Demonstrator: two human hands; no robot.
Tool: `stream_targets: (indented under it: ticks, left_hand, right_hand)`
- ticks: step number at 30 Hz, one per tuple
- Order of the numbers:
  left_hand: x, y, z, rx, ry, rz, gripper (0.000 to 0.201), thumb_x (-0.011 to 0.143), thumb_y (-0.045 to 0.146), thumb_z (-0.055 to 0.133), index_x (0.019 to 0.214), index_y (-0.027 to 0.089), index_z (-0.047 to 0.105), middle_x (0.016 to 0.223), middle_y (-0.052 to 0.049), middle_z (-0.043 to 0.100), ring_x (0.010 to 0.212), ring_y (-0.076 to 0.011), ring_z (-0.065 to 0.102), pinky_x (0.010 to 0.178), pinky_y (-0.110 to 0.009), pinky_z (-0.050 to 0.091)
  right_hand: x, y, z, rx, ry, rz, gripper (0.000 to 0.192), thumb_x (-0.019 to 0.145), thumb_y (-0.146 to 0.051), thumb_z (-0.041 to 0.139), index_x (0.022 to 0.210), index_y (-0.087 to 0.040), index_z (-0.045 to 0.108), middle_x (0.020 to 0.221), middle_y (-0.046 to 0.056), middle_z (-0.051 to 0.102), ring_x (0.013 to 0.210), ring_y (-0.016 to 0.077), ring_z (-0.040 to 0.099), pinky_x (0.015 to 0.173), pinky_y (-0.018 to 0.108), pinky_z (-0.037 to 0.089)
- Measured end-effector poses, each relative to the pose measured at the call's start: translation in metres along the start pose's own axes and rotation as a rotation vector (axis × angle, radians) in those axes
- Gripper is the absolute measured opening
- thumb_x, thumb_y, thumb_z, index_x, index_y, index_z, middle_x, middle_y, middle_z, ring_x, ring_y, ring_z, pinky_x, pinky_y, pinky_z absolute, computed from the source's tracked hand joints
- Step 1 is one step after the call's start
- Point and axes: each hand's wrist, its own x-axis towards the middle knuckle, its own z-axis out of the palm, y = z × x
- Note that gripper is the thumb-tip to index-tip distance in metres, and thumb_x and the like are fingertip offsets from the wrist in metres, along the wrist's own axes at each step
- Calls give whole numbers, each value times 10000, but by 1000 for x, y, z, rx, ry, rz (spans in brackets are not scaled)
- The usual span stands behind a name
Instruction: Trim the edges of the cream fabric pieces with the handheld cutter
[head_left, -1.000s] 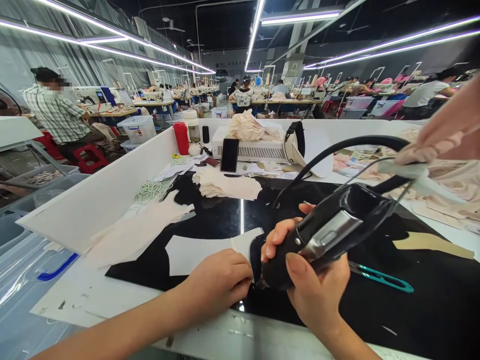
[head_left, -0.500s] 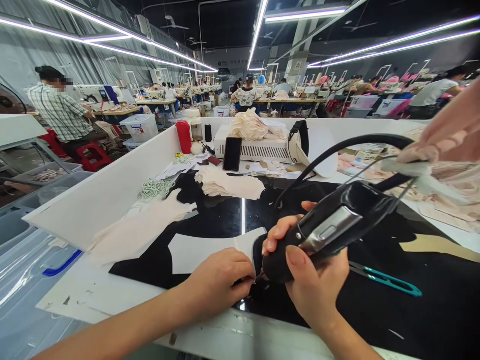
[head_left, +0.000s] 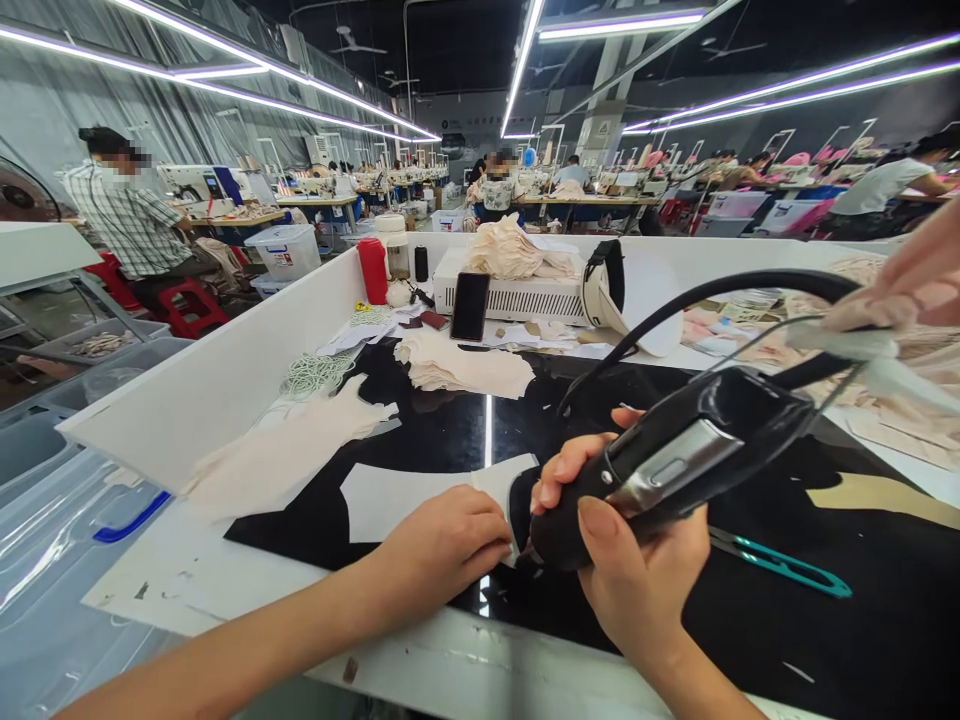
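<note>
My right hand (head_left: 637,570) grips a black hand-held tool (head_left: 667,465) with a silver plate and a thick black cable (head_left: 712,295) running up and back. Its tip points down at the edge of a white cut fabric piece (head_left: 405,500) lying on the glossy black table top (head_left: 862,640). My left hand (head_left: 442,545) rests curled on the table, fingertips pinching the fabric edge right beside the tool tip.
Teal thread snips (head_left: 780,565) lie right of my right hand. A beige fabric stack (head_left: 465,365), a phone (head_left: 470,307), a red bottle (head_left: 373,271) and a white box (head_left: 517,295) stand further back. White partition walls (head_left: 225,380) enclose the table. Another person's hand (head_left: 900,285) is at the right edge.
The view has shifted slightly; both hands stay at the fabric edge, the left fingertips having closed in a little toward the tool tip.
</note>
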Motion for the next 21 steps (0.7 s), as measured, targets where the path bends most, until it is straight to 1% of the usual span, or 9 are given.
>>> stream_targets:
  ticks: [2, 5, 7, 11, 13, 15, 18, 21]
  left_hand:
    - [2, -1, 2, 36, -7, -5, 131, 1064, 153, 595, 993, 177, 704, 993, -42, 709, 939, -188, 649, 881, -291, 521]
    - [3, -2, 4, 66, 9, 16, 109, 1041, 116, 604, 1041, 180, 693, 1034, -52, 693, 967, -193, 638, 895, -289, 521]
    - [3, -2, 3, 80, 6, 50, 127, 1042, 100, 587, 1043, 178, 687, 1033, -55, 695, 969, -196, 642, 901, -293, 520]
    - [1, -4, 0, 105, -38, 107, 217, 1071, 85, 497, 970, 172, 668, 952, -46, 699, 910, -188, 660, 858, -290, 525]
    - [-2, -6, -2, 98, -41, 129, 245, 1097, 111, 450, 1022, 172, 676, 955, -52, 709, 915, -187, 674, 862, -291, 536]
    - [-5, -10, -4, 74, -40, 159, 249, 1119, 151, 439, 1108, 171, 688, 1031, -73, 736, 977, -191, 693, 911, -300, 546]
    - [-10, -14, -6, 69, -48, 205, 232, 1127, 197, 477, 1191, 175, 700, 1151, -98, 753, 1064, -200, 707, 979, -312, 549]
    - [-13, -16, -7, 113, -53, 241, 230, 1123, 233, 516, 1264, 188, 691, 1182, -102, 751, 1095, -212, 709, 1014, -327, 547]
  right_hand:
    - [0, 1, -1, -9, -11, -2, 499, 905, -330, 830, 1301, -308, 526, 876, -19, 672, 622, 158, 672, 523, 306, 592]
    - [-1, 1, 0, -13, 19, -2, 502, 887, -376, 848, 1277, -302, 540, 866, -21, 668, 612, 156, 662, 517, 304, 586]
    - [0, 0, 2, -5, 34, 0, 506, 879, -389, 856, 1270, -300, 547, 861, -23, 667, 607, 152, 656, 521, 304, 580]
    - [0, -2, 5, -9, 52, 7, 505, 874, -411, 858, 1259, -299, 551, 843, -21, 663, 604, 156, 649, 526, 316, 575]
    - [0, -3, 5, -20, 58, 5, 512, 865, -436, 863, 1251, -299, 555, 834, -21, 658, 601, 159, 646, 521, 318, 571]
    - [0, -2, 4, -18, 56, 5, 518, 862, -434, 867, 1255, -303, 556, 840, -23, 658, 604, 159, 644, 523, 318, 569]
    - [-1, -1, 2, -7, 45, 4, 522, 865, -400, 868, 1275, -309, 558, 856, -25, 663, 610, 159, 642, 530, 322, 572]
    - [-2, -1, 0, -14, 32, 7, 511, 883, -380, 850, 1299, -318, 559, 861, -25, 666, 607, 161, 641, 529, 325, 567]
